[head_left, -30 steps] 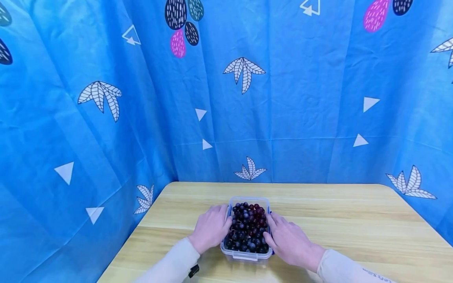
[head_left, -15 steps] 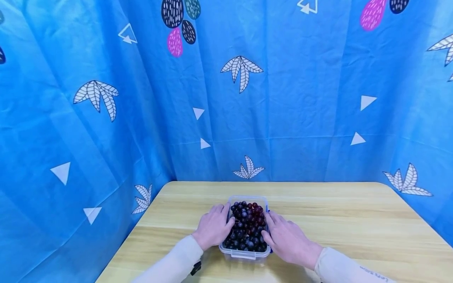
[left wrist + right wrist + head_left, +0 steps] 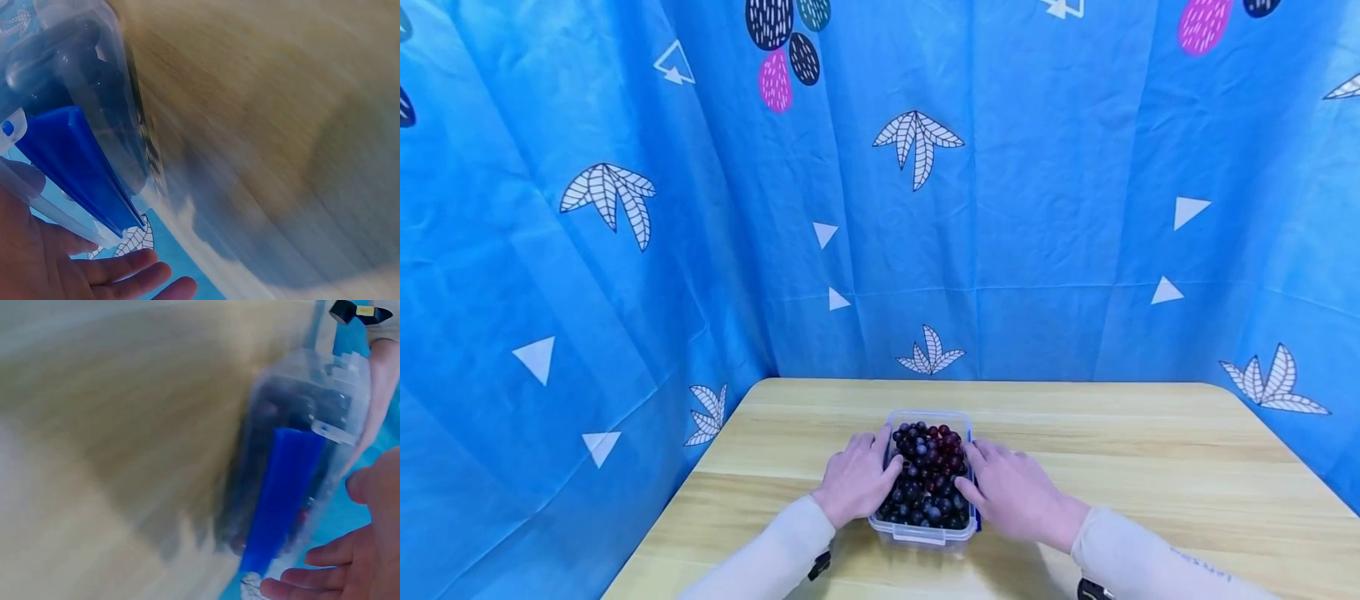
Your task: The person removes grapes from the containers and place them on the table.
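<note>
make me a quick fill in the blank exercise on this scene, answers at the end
1. The fruit heaped in the clear plastic container is ____.
2. The side latch in the left wrist view and the background of the curtain are both ____.
3. In the head view, the right hand is at the container's right side and the left hand at its ____ side.

Missing words: grapes; blue; left

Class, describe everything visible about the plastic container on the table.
The container is clear, rectangular and plastic-looking, with rounded corners, a blue flap down each long side and a translucent near-end latch. It sits upright on the table, holding dark and reddish grapes. The left hand touches its left edge; the right hand lies at its right. Whether it is lidded is unclear.
</note>
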Motion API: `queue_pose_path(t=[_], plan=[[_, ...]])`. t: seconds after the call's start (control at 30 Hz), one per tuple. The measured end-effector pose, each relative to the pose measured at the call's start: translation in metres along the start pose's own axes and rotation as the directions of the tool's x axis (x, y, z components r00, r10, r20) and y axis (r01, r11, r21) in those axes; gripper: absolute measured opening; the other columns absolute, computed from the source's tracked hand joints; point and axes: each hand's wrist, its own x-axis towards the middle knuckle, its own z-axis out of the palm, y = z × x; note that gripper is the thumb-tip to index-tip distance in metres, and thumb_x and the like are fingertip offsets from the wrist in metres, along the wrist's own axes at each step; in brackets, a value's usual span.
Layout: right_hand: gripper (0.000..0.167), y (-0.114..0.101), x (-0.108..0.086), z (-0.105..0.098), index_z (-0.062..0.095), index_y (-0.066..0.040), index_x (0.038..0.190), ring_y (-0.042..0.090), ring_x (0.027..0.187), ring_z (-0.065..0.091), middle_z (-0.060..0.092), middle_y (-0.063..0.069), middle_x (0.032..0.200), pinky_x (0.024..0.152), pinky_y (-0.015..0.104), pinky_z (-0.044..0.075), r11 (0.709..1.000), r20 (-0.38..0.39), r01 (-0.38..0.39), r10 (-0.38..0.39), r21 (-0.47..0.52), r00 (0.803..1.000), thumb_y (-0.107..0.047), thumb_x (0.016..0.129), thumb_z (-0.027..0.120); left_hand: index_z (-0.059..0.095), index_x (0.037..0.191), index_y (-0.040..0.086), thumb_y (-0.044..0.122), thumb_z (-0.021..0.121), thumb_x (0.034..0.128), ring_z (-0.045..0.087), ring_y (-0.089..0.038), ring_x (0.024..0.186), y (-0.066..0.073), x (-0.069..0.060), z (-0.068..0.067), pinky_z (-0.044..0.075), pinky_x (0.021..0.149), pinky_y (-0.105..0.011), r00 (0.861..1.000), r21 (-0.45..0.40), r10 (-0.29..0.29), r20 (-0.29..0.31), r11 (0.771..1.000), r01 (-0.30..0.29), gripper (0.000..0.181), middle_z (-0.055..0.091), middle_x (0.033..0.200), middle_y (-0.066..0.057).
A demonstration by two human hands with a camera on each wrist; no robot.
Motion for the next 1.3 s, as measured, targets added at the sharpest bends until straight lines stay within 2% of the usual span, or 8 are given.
queue_pose_path(t=[0.17,0.33,0.43,0.57,0.7,0.87,1.13,1.3], plan=[[0.061,-0.001,0.011,-0.016,0.056,-0.001,0.140,0.044,0.126,0.057,0.055,0.025,0.141,0.100,0.059,0.049,0.997,0.008,0.057,-0.057,-0.049,0.998,-0.046,0.099,0.057,0.036,0.156,0.009,0.049,0.037,0.1037,0.057,-0.033,0.121,0.001,0.001,-0.001,0.055,0.081,-0.052,1.000,-0.013,-0.006,0.006,1.000,0.006,0.066,0.059,0.135,-0.020],[0.057,-0.006,0.028,-0.039,0.061,-0.006,0.137,0.038,0.128,0.057,0.059,0.019,0.139,0.103,0.057,0.048,0.983,0.103,0.166,-0.158,-0.078,0.982,-0.047,0.097,0.060,0.035,0.157,0.010,0.050,0.038,0.1035,0.057,-0.033,0.121,0.000,0.002,-0.001,0.055,0.082,-0.052,1.000,-0.010,-0.011,0.003,1.000,0.011,0.067,0.059,0.134,-0.020],[0.054,-0.011,0.040,-0.052,0.062,-0.009,0.137,0.033,0.131,0.056,0.059,0.015,0.141,0.106,0.054,0.046,0.972,0.194,0.226,-0.210,-0.061,0.958,-0.046,0.097,0.061,0.034,0.158,0.011,0.050,0.038,0.1035,0.057,-0.033,0.122,-0.002,0.002,0.000,0.055,0.083,-0.052,1.000,-0.009,-0.011,-0.001,1.000,0.011,0.067,0.059,0.134,-0.020],[0.055,-0.020,0.054,-0.061,0.061,-0.014,0.140,0.028,0.135,0.053,0.057,0.010,0.145,0.111,0.047,0.043,0.960,0.314,0.279,-0.268,0.011,0.911,-0.048,0.097,0.061,0.029,0.160,0.014,0.050,0.037,0.1037,0.056,-0.032,0.123,-0.004,0.002,0.001,0.054,0.083,-0.052,1.000,-0.007,-0.024,0.008,1.000,0.025,0.067,0.058,0.134,-0.019],[0.055,-0.029,0.065,-0.060,0.061,-0.017,0.140,0.023,0.136,0.053,0.059,0.002,0.143,0.114,0.042,0.041,0.951,0.413,0.302,-0.301,0.066,0.860,-0.048,0.096,0.062,0.028,0.160,0.015,0.047,0.039,0.1035,0.056,-0.033,0.124,-0.004,0.003,0.003,0.054,0.083,-0.053,0.999,-0.010,-0.032,0.011,0.999,0.032,0.066,0.058,0.135,-0.019],[0.054,-0.039,0.074,-0.054,0.062,-0.022,0.139,0.012,0.127,0.058,0.063,-0.008,0.137,0.110,0.036,0.045,0.949,0.525,0.300,-0.303,0.093,0.796,-0.050,0.094,0.064,0.029,0.160,0.014,0.042,0.042,0.1025,0.055,-0.034,0.125,-0.003,0.001,0.005,0.054,0.086,-0.056,0.999,-0.031,-0.041,0.030,0.999,0.041,0.065,0.057,0.137,-0.020],[0.054,-0.045,0.083,-0.048,0.062,-0.027,0.138,0.006,0.122,0.059,0.063,-0.014,0.134,0.107,0.036,0.047,0.952,0.572,0.273,-0.303,0.139,0.762,-0.052,0.090,0.068,0.031,0.159,0.015,0.037,0.040,0.1036,0.055,-0.034,0.125,-0.001,0.002,0.004,0.054,0.086,-0.056,0.998,-0.047,-0.048,0.029,0.998,0.049,0.060,0.057,0.137,-0.020],[0.042,-0.053,0.087,-0.049,0.070,-0.031,0.125,0.002,0.102,0.062,0.068,-0.016,0.114,0.096,0.032,0.052,0.948,0.573,0.281,-0.316,0.152,0.756,-0.049,0.088,0.071,0.030,0.159,0.016,0.037,0.042,0.1030,0.056,-0.032,0.124,-0.002,0.002,0.003,0.055,0.083,-0.055,0.998,-0.034,-0.053,0.031,0.998,0.054,0.061,0.059,0.136,-0.018]])
